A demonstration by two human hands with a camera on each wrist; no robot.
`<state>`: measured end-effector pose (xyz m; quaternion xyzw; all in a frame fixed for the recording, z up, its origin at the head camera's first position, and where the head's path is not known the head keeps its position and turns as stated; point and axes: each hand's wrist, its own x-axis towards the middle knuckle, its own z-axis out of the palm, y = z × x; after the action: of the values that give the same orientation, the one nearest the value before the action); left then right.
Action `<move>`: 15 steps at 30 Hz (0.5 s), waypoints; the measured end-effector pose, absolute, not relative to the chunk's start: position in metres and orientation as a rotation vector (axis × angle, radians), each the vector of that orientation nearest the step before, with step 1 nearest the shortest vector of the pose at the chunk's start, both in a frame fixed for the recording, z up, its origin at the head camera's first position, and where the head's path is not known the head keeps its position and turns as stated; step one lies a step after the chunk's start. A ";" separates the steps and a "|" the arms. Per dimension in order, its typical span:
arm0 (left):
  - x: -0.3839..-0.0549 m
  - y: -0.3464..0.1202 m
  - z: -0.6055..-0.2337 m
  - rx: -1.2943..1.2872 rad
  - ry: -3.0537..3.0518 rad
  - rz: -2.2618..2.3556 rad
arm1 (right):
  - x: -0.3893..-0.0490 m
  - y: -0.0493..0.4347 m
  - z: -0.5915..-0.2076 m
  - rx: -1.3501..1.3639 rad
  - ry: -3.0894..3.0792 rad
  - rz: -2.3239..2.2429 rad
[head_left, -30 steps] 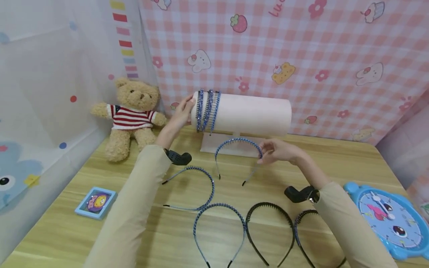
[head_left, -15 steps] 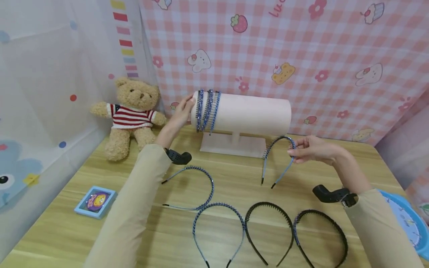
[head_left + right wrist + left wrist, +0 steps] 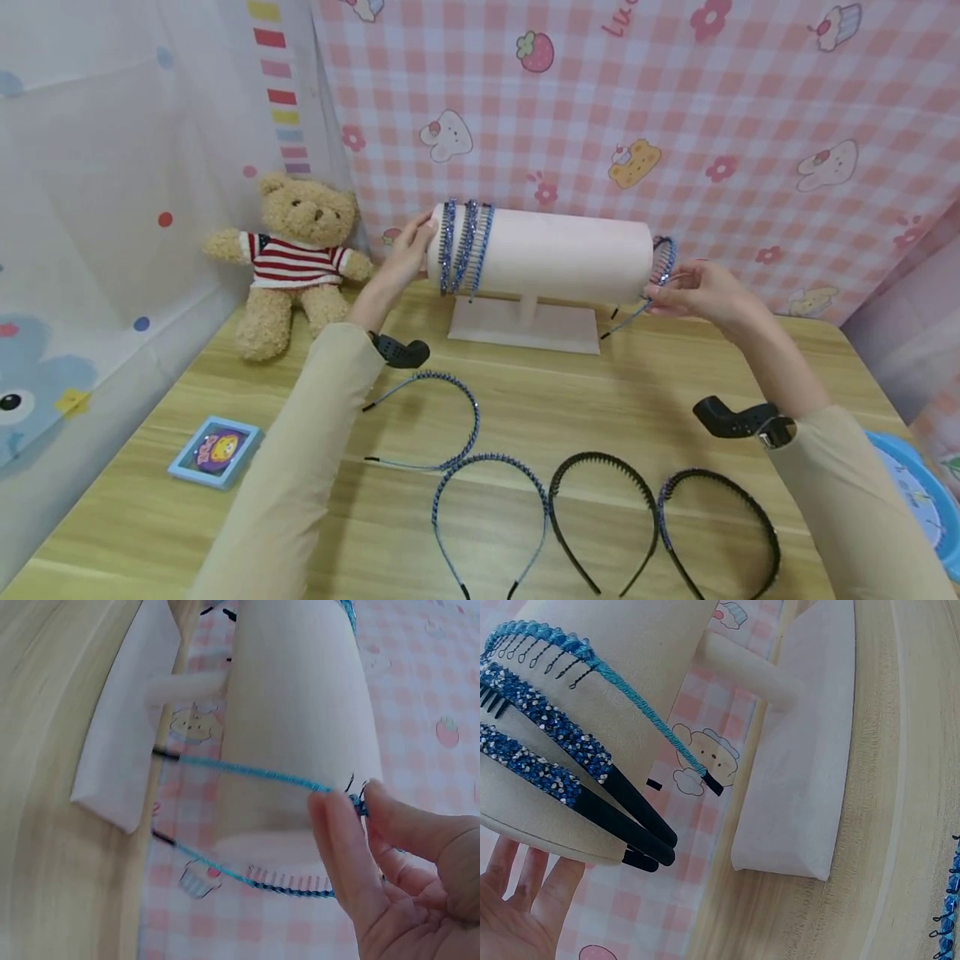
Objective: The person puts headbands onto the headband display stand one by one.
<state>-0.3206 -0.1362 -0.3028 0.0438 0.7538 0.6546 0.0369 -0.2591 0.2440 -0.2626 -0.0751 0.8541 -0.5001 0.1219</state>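
My right hand [image 3: 708, 296] pinches a blue beaded headband [image 3: 255, 772] with wire teeth at the right end of a pale cylindrical display stand [image 3: 562, 254]. In the right wrist view, one arm of this headband crosses in front of the cylinder's end and the other is beyond it. At the opposite end, my left hand [image 3: 408, 246] rests against the cylinder; the left wrist view shows its fingers fairly straight, the tips hidden behind the rim. Near that hand the cylinder wears two glittery blue headbands [image 3: 551, 709] and a thinner light-blue one [image 3: 641, 705].
Two blue headbands [image 3: 476, 417] and two dark ones [image 3: 600, 455] lie on the wooden table [image 3: 555, 400]. A teddy bear [image 3: 300, 258] sits at back left, a small blue frame [image 3: 180, 469] front left. A blue clock [image 3: 941, 492] is partly hidden at right.
My right hand has carried the blue headband from in front of the stand's base rightward, then up and back to the cylinder's right end. The left hand stays in place.
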 end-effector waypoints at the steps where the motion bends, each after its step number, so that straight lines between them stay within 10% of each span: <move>1: -0.318 -0.136 -0.300 0.131 2.307 2.011 | -0.260 0.239 -0.261 -0.227 2.536 -1.435; 15: -0.334 -0.138 -0.314 0.146 2.323 2.021 | -0.272 0.208 -0.252 -0.292 3.131 -0.718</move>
<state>-0.3338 -0.1380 -0.3136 0.0473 0.7532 0.6555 0.0296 -0.2725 0.2078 -0.2524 -0.0906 0.9698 -0.2225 -0.0418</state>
